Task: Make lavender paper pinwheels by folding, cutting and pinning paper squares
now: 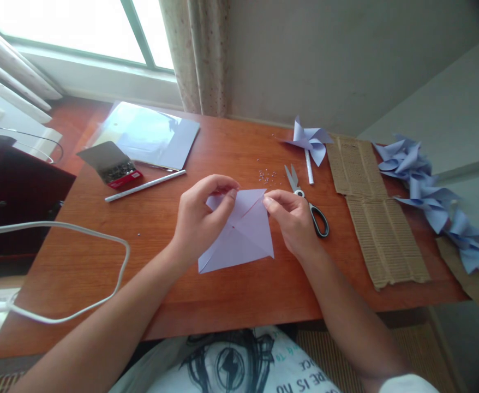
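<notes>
A pale lilac square of paper [243, 234] lies on the wooden table [223, 295], creased along its diagonals. My left hand [201, 218] pinches the paper's far left corner and folds it over toward the middle. My right hand [292, 218] pinches the far right corner with thumb and forefinger. Both hands are closed on the paper. Scissors [311, 204] with black handles lie just right of my right hand.
A finished lilac pinwheel [310, 141] on a white stick lies at the back. More pinwheels [431, 196] pile up at the right beside corrugated cardboard strips [381, 218]. At left lie a white stick [145, 185], a small box of pins [119, 172], a paper sheet pack [149, 134] and a white cable [79, 273].
</notes>
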Motion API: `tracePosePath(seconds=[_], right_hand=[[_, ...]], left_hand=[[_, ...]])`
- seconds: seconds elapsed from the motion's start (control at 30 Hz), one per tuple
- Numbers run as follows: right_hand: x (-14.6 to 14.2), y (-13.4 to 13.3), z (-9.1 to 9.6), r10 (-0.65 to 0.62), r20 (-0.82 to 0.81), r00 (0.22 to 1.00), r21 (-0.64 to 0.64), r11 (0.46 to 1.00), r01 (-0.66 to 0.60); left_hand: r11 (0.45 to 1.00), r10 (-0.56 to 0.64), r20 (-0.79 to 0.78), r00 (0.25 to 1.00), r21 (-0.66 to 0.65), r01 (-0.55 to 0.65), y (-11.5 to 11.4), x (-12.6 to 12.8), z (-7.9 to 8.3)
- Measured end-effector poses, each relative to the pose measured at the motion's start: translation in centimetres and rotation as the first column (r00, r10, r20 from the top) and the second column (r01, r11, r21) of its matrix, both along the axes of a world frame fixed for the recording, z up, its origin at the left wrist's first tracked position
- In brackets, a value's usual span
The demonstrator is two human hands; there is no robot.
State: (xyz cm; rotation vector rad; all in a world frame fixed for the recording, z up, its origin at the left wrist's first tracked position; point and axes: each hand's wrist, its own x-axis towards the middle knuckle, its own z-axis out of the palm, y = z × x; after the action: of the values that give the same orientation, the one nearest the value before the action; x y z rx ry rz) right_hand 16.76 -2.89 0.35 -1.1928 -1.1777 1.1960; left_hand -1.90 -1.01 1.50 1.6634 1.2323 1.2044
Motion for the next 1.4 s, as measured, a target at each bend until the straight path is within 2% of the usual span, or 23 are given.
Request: tracePosePath(seconds=[0.13,0.23,0.43,0.57,0.7,0.77,0.87,0.97,1.1,1.27,1.4], right_hand=[[0.2,0.3,0.0,-0.039,-0.052,0.998,-0.007,0.999,0.039],[0.3,0.4,0.3,-0.062,-0.118,0.991,-0.059,0.997,0.055],[0.6,0.6,1.0,-0.127,-0.248,0.961,-0.162,0.983,0.088],[0.8,0.8,1.2,-0.171,-0.299,0.939,-0.18,0.976,0.121],[1.0,0.9,1.1,-0.152,-0.317,0.936,-0.205,0.975,0.089],[1.3,1.0,1.1,-0.138,-0.282,0.949,-0.187,0.979,0.087],[2.3,1.3,1.2,-0.206,-0.212,0.955,-0.077,0.978,0.193],[3.5,1.8,1.2,-0.258,-0.217,0.941,0.014,0.964,0.267],[4.1,2.0,1.1,-0.234,-0.232,0.944,0.017,0.97,0.244],[3.9,2.0,0.9,-0.215,-0.101,0.971,0.039,0.975,0.219],[3.9,1.9,0.9,-0.17,-0.006,0.985,0.051,0.984,0.17]], left_hand=[[0.993,0.118,-0.063,0.991,-0.007,-0.119,1.4,-1.1,-0.1],[0.985,0.141,-0.026,0.99,-0.1,-0.143,2.1,-1.6,-0.3],[0.951,0.097,0.248,0.964,-0.309,-0.016,2.4,-1.4,-0.6],[0.883,0.114,0.447,0.887,-0.455,0.115,2.2,-1.2,-0.6],[0.834,0.114,0.549,0.828,-0.506,0.221,1.9,-1.0,-0.7],[0.838,0.115,0.534,0.838,-0.505,0.207,1.9,-0.9,-0.6],[0.859,0.132,0.497,0.858,-0.489,0.151,1.9,-1.0,-0.2],[0.86,0.122,0.48,0.869,-0.488,0.149,1.9,-1.1,0.3],[0.86,0.072,0.446,0.892,-0.481,0.171,1.7,-1.0,0.4],[0.868,0.027,0.366,0.93,-0.471,0.16,1.4,-0.8,-0.1],[0.906,-0.119,0.223,0.968,-0.375,0.198,1.2,-0.7,-0.5]])
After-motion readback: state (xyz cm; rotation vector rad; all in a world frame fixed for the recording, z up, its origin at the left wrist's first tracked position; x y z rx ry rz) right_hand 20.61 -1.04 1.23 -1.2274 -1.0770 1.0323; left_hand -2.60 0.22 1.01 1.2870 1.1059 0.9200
